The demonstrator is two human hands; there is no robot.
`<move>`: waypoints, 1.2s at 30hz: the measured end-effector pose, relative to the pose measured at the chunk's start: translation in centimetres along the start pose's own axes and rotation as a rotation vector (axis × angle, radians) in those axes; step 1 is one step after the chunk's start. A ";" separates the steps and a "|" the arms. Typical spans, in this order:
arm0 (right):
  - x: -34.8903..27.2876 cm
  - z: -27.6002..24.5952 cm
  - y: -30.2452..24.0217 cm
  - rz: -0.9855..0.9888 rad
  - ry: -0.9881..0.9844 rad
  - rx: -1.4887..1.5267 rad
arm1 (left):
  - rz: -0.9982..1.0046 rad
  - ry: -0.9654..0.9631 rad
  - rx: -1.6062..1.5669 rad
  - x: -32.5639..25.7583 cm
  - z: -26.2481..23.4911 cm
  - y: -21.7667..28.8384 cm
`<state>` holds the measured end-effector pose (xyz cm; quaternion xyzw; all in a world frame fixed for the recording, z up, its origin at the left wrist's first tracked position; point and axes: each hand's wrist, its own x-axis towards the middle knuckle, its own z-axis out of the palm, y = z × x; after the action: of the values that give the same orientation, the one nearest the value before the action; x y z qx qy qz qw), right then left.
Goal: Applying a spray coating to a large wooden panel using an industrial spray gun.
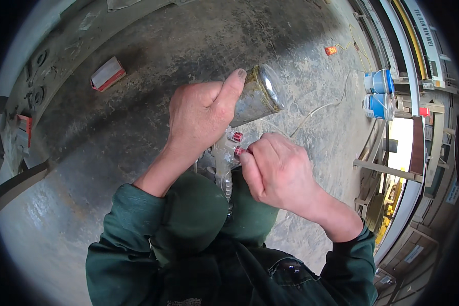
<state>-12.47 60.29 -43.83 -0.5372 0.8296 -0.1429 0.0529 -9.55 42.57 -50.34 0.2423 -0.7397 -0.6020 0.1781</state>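
Note:
A spray gun [222,160] with a grey, paint-stained body is held above my knees, its handle pointing down between them. Its metal cup [255,99], with a shiny round end and yellowish stains near the rim, tilts up to the right. My left hand [201,109] is closed on the cup, thumb along its side; its other fingers are mostly hidden. Two red knobs stick out of the gun's right side. At the lower red knob [240,151], thumb and forefinger of my right hand [280,168] pinch; the upper red knob [235,136] is untouched.
A red-and-white box [108,75] lies on the stained concrete floor [153,46] at far left. Two blue-and-white buckets [377,94] stand at right, beside racks. A thin hose [313,110] crosses the floor; an orange object [331,51] lies beyond.

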 end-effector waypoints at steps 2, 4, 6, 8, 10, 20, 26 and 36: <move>-0.1 0.0 0.2 0.186 -0.182 0.235 | -0.009 -0.009 0.022 0.0 -0.1 -0.1; -0.1 -0.4 0.3 0.199 -0.170 0.250 | -0.001 0.003 0.020 0.0 0.0 -0.1; 0.3 -0.5 0.0 0.211 -0.157 0.262 | 0.009 0.016 0.016 0.1 0.0 -0.1; 0.6 -0.1 -0.8 0.063 0.120 0.159 | -0.006 0.001 0.011 0.1 0.1 -0.1; 0.2 0.4 0.0 0.022 0.101 0.127 | -0.007 0.000 0.008 0.1 0.2 -0.2; 0.4 -0.1 0.0 0.047 0.052 0.121 | -0.030 -0.008 0.002 0.3 0.1 0.0; -0.1 0.5 0.8 0.305 -0.190 0.443 | -0.044 -0.021 0.029 0.3 -0.1 0.0; 0.1 1.0 0.6 0.073 0.002 0.242 | -0.024 -0.012 0.041 0.2 0.0 0.0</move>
<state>-12.83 60.23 -44.98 -0.4962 0.8253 -0.2405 0.1219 -9.68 42.50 -50.30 0.2513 -0.7500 -0.5902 0.1612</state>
